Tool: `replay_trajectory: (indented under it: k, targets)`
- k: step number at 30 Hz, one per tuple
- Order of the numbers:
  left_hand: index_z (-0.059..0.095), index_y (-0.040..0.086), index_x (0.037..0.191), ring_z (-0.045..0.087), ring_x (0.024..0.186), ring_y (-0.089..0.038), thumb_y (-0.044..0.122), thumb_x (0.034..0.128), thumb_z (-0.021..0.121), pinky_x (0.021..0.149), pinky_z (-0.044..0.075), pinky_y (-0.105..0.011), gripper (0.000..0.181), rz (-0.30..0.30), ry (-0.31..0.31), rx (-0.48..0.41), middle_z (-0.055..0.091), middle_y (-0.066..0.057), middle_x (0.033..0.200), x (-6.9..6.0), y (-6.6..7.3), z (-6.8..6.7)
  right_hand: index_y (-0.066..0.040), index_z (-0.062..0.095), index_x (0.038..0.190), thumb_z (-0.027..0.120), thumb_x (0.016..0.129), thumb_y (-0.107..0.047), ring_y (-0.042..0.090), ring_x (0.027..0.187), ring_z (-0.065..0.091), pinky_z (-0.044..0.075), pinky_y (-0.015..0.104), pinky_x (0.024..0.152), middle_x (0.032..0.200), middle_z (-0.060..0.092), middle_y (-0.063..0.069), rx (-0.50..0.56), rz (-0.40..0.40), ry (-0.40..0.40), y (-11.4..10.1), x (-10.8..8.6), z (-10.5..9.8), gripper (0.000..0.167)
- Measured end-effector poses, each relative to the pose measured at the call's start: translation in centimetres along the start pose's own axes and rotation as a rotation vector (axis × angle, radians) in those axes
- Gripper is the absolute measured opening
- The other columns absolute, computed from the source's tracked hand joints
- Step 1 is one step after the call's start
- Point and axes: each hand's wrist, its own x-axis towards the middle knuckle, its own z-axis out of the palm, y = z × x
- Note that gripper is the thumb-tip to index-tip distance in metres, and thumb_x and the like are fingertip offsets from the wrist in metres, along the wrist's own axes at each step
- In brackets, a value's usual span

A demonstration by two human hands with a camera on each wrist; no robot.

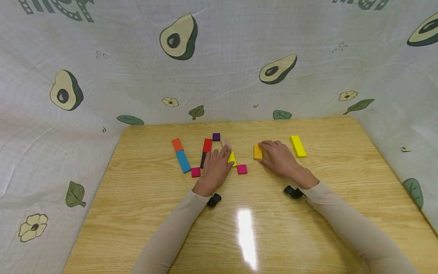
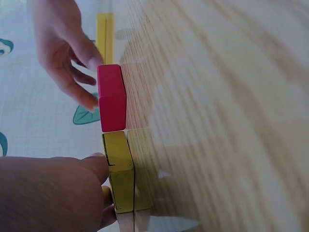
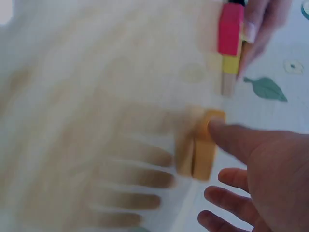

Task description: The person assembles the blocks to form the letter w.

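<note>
My left hand (image 1: 216,167) reaches over a group of coloured blocks. Its thumb and fingers are at a yellow block (image 1: 232,159), with a plain wood block (image 1: 225,143) just beyond the fingertips. A black block (image 1: 203,160) lies partly under that hand. Close to the yellow block sits a pink block (image 2: 111,96). My right hand (image 1: 280,159) has its thumb at the near end of an orange block (image 1: 257,152) and a fingertip at the far end. In the right wrist view the thumb overlaps the orange block (image 3: 205,150); the index finger is hidden and the other fingers are spread.
Left of the hands, an orange-red block (image 1: 177,144) meets a blue block (image 1: 183,161), with another pink block (image 1: 195,172) at its lower end. A red block (image 1: 207,145) and a purple block (image 1: 216,137) lie further back. A long yellow block (image 1: 298,146) lies right.
</note>
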Motion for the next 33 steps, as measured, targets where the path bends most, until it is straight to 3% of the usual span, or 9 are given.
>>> replay_trajectory:
  k: [5, 10, 15, 19, 26, 33]
  targets:
    - [0.045, 0.015, 0.163, 0.050, 0.139, -0.031, 0.040, 0.1131, 0.049, 0.118, 0.037, -0.052, 0.056, 0.002, -0.002, -0.005, 0.038, -0.003, 0.170, 0.0, -0.1, 0.0, 0.009, 0.047, 0.155, 0.078, 0.098, -0.026, 0.056, 0.143, 0.040, 0.033, 0.072, 0.113, 0.161, 0.041, 0.031, 0.039, 0.038, -0.052, 2.8, -0.6, -2.0, 0.073]
    - [0.043, 0.016, 0.164, 0.050, 0.139, -0.030, 0.041, 0.1132, 0.048, 0.116, 0.038, -0.050, 0.056, -0.001, -0.008, 0.008, 0.037, -0.002, 0.171, 0.0, 0.0, 0.1, 0.010, 0.036, 0.159, 0.081, 0.095, -0.028, 0.060, 0.147, 0.028, 0.025, 0.078, 0.113, 0.166, 0.027, 0.035, 0.021, 0.093, -0.152, 6.3, -1.5, -4.0, 0.087]
    - [0.042, 0.017, 0.165, 0.050, 0.139, -0.030, 0.042, 0.1135, 0.046, 0.117, 0.038, -0.050, 0.057, -0.006, -0.012, 0.013, 0.036, -0.001, 0.172, 0.1, 0.0, 0.2, 0.012, 0.034, 0.159, 0.082, 0.092, -0.028, 0.063, 0.147, 0.025, 0.026, 0.081, 0.110, 0.165, 0.024, 0.038, 0.008, 0.107, -0.225, 8.9, -2.3, -5.0, 0.092]
    - [0.042, 0.018, 0.165, 0.049, 0.140, -0.029, 0.042, 0.1137, 0.046, 0.119, 0.037, -0.050, 0.057, -0.010, -0.013, 0.006, 0.036, -0.001, 0.172, 0.1, 0.0, 0.2, 0.012, 0.035, 0.159, 0.081, 0.090, -0.019, 0.063, 0.145, 0.027, 0.029, 0.082, 0.108, 0.164, 0.027, 0.037, -0.004, 0.094, -0.251, 10.1, -2.3, -5.2, 0.088]
    - [0.042, 0.018, 0.164, 0.050, 0.139, -0.029, 0.041, 0.1134, 0.047, 0.119, 0.036, -0.051, 0.056, -0.010, -0.015, -0.004, 0.036, 0.000, 0.171, 0.0, 0.0, 0.0, 0.015, 0.043, 0.153, 0.082, 0.084, -0.010, 0.062, 0.139, 0.038, 0.039, 0.076, 0.106, 0.156, 0.039, 0.039, -0.045, 0.048, -0.224, 10.6, -2.2, -5.3, 0.083]
    - [0.041, 0.018, 0.165, 0.049, 0.140, -0.030, 0.041, 0.1139, 0.046, 0.120, 0.036, -0.051, 0.056, -0.009, -0.023, -0.008, 0.035, -0.001, 0.172, 0.1, -0.1, 0.0, 0.015, 0.051, 0.148, 0.089, 0.083, -0.020, 0.059, 0.136, 0.043, 0.036, 0.074, 0.109, 0.149, 0.048, 0.039, 0.010, 0.049, -0.175, 8.2, -2.6, -5.2, 0.082]
